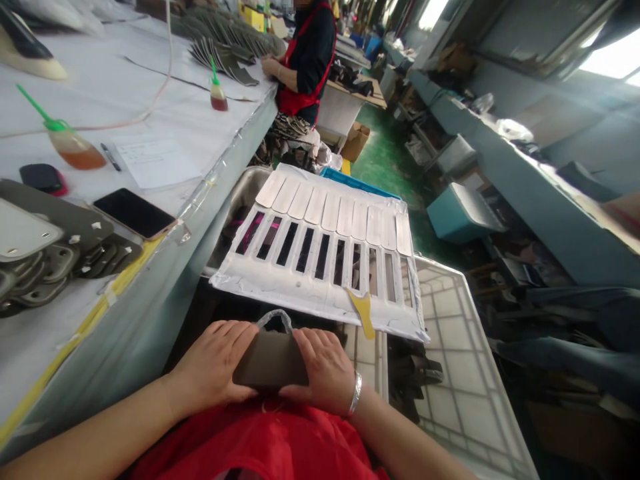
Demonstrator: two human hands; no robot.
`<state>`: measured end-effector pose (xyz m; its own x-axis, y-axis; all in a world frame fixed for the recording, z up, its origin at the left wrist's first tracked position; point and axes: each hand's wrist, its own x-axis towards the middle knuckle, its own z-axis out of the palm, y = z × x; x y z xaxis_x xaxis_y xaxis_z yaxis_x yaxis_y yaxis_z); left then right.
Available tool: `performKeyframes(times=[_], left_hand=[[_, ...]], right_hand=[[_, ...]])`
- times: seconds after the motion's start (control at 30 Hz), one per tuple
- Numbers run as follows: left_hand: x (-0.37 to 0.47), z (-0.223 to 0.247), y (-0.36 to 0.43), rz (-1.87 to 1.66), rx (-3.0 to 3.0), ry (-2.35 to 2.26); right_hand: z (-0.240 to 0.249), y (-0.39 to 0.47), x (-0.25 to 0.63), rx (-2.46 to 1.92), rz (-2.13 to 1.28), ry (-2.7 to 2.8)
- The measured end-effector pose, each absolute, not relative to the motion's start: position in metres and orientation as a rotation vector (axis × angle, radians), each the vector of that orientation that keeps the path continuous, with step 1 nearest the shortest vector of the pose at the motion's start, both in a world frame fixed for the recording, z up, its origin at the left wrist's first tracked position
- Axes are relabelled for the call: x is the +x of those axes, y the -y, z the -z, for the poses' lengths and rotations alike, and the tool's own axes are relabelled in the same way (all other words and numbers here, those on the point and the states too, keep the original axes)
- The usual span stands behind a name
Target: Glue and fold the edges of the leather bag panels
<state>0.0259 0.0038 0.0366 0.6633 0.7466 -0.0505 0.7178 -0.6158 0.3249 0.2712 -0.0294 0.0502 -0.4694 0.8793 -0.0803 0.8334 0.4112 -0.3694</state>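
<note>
From where I stand, this is a workshop, by the look of it one that works by hand on cut pieces. Long covered desks (190, 143) run down the room, with stacked flat dark pieces (225, 60) heaped toward the far end of the left one. Green-tipped glue-type bottles (75, 150) stand along its right edge. A co-worker (313, 60) in a red apron is at that desk, and the green floor (373, 143) between the rows holds crates and a cardboard box (355, 141).

The phone (134, 212) lies at the right edge of the tabletop (117, 50), the paper (155, 161) behind it (the pen (111, 157) between paper and bottle (77, 150)).
</note>
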Motion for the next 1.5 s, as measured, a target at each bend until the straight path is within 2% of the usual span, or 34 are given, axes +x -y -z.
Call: performKeyframes(times=[0.5,0.7,0.93,1.13,1.3,1.4,1.5], left_hand=[[0.033,-0.042,-0.005,0.000,2.715,-1.128],[0.026,-0.039,0.002,-0.116,2.678,-1.104],[0.031,-0.039,0.005,-0.163,2.692,-1.223],[0.030,-0.039,0.010,-0.198,2.706,-1.226],[0.030,-0.034,0.013,-0.261,2.769,-1.234],[0.030,-0.032,0.012,-0.230,2.713,-1.255],[0.029,-0.037,0.000,-0.196,2.653,-1.235]], right_hand=[[-0.043,0.027,0.273,-1.508,-0.521,2.592],[-0.056,0.035,0.267,-1.626,-0.572,2.474],[-0.059,0.041,0.259,-1.718,-0.477,2.479],[-0.080,0.023,0.253,-1.748,-0.685,2.475],[-0.067,-0.002,0.210,-1.871,-0.470,2.225],[-0.050,-0.008,0.197,-1.854,-0.567,2.200],[-0.058,-0.014,0.211,-1.804,-0.692,2.139]])
